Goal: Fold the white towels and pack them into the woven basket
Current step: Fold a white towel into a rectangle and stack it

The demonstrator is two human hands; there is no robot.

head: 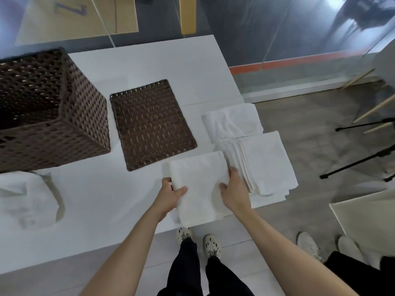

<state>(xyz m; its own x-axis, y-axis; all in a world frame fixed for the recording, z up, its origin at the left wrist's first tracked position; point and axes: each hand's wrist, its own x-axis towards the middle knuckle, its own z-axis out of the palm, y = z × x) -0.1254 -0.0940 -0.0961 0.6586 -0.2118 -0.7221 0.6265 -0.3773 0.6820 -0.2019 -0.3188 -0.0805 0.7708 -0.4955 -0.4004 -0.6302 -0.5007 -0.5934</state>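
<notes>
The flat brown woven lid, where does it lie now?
In the head view the flat brown woven lid lies on the white table, between the brown woven basket on its left and the pile of white towels on its right.

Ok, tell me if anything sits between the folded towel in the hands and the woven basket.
Only the woven lid lies flat on the table between the folded towel and the woven basket. It is low, so the towel can likely be carried over it. The basket's top stands open.

Bright even indoor light, soft shadows, glare on glass wall [299,28] (upper right), wide-angle edge distortion, slight blur
</notes>
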